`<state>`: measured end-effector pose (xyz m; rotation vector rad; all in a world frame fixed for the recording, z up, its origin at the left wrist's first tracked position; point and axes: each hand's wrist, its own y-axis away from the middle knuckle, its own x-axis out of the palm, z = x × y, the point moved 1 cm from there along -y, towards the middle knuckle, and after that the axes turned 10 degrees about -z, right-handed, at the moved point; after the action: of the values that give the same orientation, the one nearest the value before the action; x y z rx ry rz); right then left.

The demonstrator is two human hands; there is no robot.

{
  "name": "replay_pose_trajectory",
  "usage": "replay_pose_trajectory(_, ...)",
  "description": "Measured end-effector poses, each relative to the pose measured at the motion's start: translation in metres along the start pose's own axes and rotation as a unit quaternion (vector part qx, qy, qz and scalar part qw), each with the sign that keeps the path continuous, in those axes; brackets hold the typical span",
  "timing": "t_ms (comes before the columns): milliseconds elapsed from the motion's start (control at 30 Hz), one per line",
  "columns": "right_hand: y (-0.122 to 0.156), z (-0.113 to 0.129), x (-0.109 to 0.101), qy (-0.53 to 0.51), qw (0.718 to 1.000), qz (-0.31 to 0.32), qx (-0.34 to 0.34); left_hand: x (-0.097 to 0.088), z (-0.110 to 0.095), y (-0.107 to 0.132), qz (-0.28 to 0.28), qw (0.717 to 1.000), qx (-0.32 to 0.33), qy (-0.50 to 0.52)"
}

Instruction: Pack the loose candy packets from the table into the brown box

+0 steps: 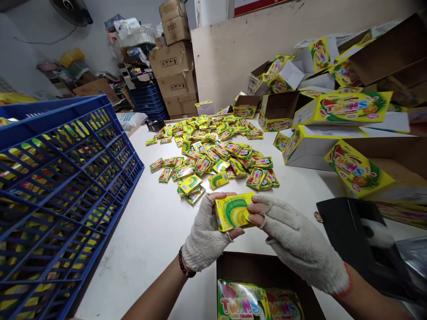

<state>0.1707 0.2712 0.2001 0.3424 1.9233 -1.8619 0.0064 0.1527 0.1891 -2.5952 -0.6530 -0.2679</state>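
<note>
Two gloved hands meet over the white table (160, 222), and between them sits a small stack of yellow packets (232, 211). The left hand (205, 235) has its bare fingertips curled over the stack's top and left edge, thumb underneath, pinching it firmly. The right hand (293, 242) presses in from the other side, thumb and forefinger closed on the right edge, so the stack is squeezed square from both ends. How many packets are in it cannot be told from this angle.

Doing this well seems to be a matter of keeping the edges flush: even pressure from both sides, the thumbs steadying the underside so no packet slides out, the printed faces all turned the same way.

Just below the hands, at the near edge of the table, an open brown box (267, 271) already holds packs with a fruit print, lying flat; the stack hangs right above its far rim. Beyond the hands a loose heap of packets (213, 151) spreads across the tabletop, well apart from the grip. To the left stands a blue plastic crate (66, 186) with more yellow goods showing through its slots. To the right lie printed display cartons (343, 109), some open and tipped, and a dark folder-like thing (350, 231) near the right wrist.
</note>
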Motion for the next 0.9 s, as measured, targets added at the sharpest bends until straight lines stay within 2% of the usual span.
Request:
replay_pose_trajectory(200, -0.002, 0.008, 0.002, 0.046, 0.999, 0.007, -0.008, 0.003, -0.01, 0.005, -0.036, 0.999, 0.022, -0.024)
replay_pose_trajectory(300, -0.003, 0.011, 0.004, 0.064, 0.998, 0.012, -0.006, 0.007, -0.014, 0.005, -0.046, 0.998, 0.011, -0.029)
replay_pose_trajectory(467, -0.002, 0.01, 0.011, 0.088, 0.996, -0.012, 0.032, 0.015, -0.012, 0.002, -0.078, 0.996, -0.037, 0.004)
replay_pose_trajectory(667, 0.006, 0.013, 0.03, 0.095, 0.995, 0.01, 0.032, 0.016, -0.005, 0.0, -0.135, 0.984, -0.12, 0.005)
replay_pose_trajectory(800, 0.017, 0.001, 0.042, 0.129, 0.992, -0.004, 0.016, 0.015, 0.005, -0.001, -0.127, 0.98, -0.152, -0.026)
replay_pose_trajectory(900, 0.023, -0.021, 0.04, 0.092, 0.994, 0.048, 0.043, -0.004, 0.014, -0.011, -0.071, 0.974, -0.164, -0.142)
